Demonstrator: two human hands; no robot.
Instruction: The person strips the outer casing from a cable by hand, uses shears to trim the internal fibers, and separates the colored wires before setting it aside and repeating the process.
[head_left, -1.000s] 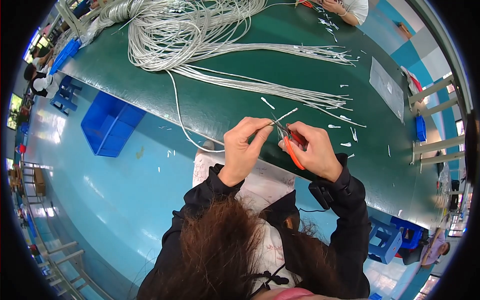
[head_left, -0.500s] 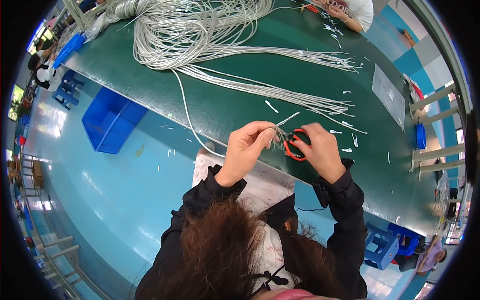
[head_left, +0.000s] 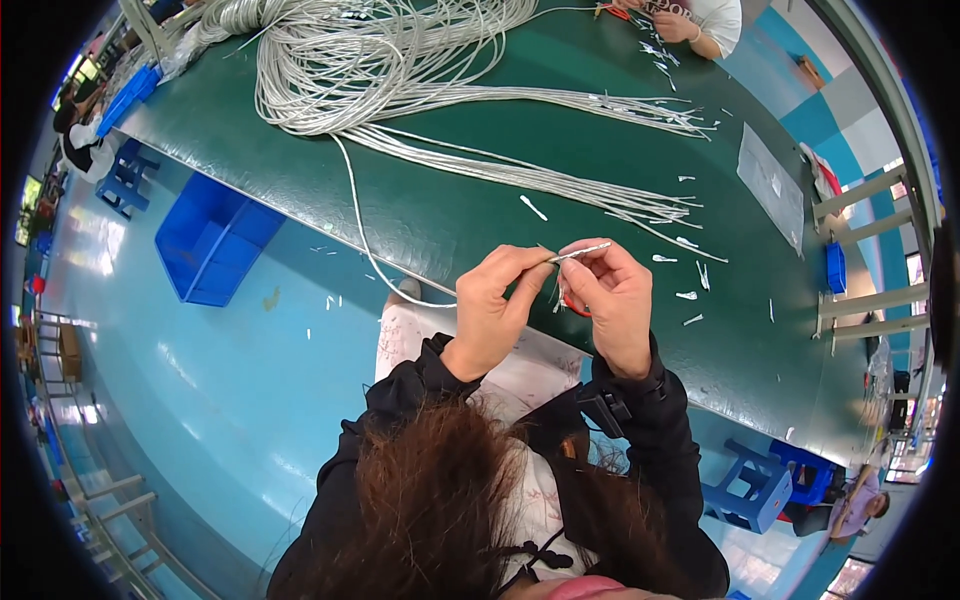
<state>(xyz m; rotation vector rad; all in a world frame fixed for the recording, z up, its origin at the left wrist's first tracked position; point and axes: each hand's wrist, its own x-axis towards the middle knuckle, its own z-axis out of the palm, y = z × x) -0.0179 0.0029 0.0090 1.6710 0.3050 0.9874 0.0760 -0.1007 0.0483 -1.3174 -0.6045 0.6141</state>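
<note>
A single silvery-grey cable (head_left: 362, 225) runs from the big coil over the table's near edge and up to my left hand (head_left: 492, 308). That hand pinches it near its end between thumb and fingers. My right hand (head_left: 622, 308), thumb against fingers, grips the whitish end piece (head_left: 592, 250) that sticks out past the left fingertips. Thin loose strands hang below, between the hands. Red-handled cutters (head_left: 574, 304) show only in part behind my right hand; whether it still holds them or they lie on the table, I cannot tell.
On the green table (head_left: 440, 215), a large cable coil (head_left: 385, 60) fans out in two bundles of ends (head_left: 560, 180). White scraps (head_left: 686, 295) and a clear plastic bag (head_left: 770, 190) lie to the right. Across the table a person's hand (head_left: 678, 27) works. A blue bin (head_left: 215, 240) stands left.
My right hand has brought the cutters' jaws away from the strands and moved its fingertips onto the cable's end. The end has swung from pointing up to lying more level. My left hand keeps its pinch.
</note>
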